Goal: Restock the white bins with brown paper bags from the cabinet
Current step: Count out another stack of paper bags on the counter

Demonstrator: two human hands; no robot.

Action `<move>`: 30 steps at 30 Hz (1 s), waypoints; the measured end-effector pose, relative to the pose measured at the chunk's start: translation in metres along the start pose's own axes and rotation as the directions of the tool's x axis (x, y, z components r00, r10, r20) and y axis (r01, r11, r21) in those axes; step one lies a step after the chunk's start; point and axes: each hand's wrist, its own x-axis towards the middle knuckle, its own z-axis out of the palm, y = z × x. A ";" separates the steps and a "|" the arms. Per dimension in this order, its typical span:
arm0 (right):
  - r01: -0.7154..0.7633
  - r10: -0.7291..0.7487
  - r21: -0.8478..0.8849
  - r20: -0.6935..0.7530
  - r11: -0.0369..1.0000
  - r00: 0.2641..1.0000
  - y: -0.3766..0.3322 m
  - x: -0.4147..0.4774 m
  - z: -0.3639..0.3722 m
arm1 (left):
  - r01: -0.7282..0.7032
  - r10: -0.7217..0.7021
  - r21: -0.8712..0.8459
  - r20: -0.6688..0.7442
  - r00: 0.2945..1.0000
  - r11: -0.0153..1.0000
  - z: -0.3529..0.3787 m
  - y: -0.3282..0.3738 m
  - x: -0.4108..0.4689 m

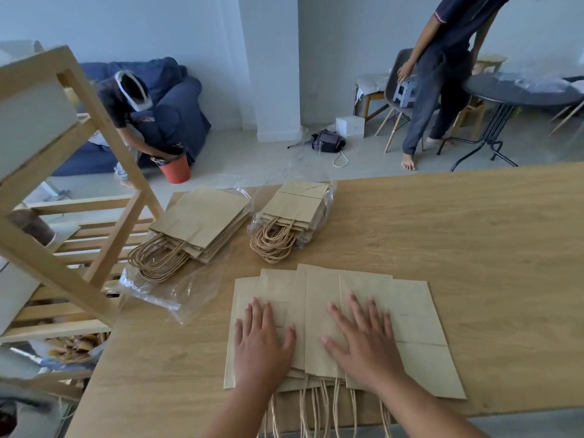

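While left hand (pixel 264 346) and right hand (pixel 363 346) press flat, plain paper bags (pixel 417 314) overlap

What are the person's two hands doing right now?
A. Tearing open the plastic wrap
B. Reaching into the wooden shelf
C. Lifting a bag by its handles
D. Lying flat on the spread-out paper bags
D: the left hand and right hand both lie flat, fingers spread, on the fanned bags on the table.
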 end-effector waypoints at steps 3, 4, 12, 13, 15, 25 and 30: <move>-0.028 0.028 -0.004 0.020 1.000 0.999 0.010 0.006 -0.009 | -0.063 0.064 -0.035 0.013 0.998 0.997 0.001 0.005 0.001; -0.042 0.042 0.011 0.017 0.999 0.999 0.009 0.009 -0.013 | -0.080 0.081 -0.080 0.006 0.997 0.994 0.001 0.005 0.001; 0.092 -0.092 -0.021 0.027 0.996 0.995 -0.028 -0.001 -0.004 | 0.081 -0.092 -0.146 -0.067 0.994 0.986 -0.003 -0.016 0.004; 0.079 -0.078 -0.028 0.031 0.996 0.996 -0.028 -0.002 -0.002 | 0.100 -0.105 -0.098 -0.042 0.994 0.990 -0.002 -0.019 0.003; 0.072 -0.071 -0.025 0.023 0.997 0.997 -0.027 -0.001 -0.002 | 0.065 -0.066 -0.047 -0.024 0.998 0.997 0.000 -0.020 0.002; 0.046 -0.042 -0.074 0.055 0.996 0.998 -0.024 0.002 -0.008 | -0.144 0.140 0.076 0.047 0.989 0.987 0.003 -0.016 -0.006; -0.006 0.007 -0.019 0.008 1.000 1.000 -0.019 -0.004 -0.012 | -0.141 0.135 0.116 0.063 0.989 0.983 0.006 -0.015 -0.008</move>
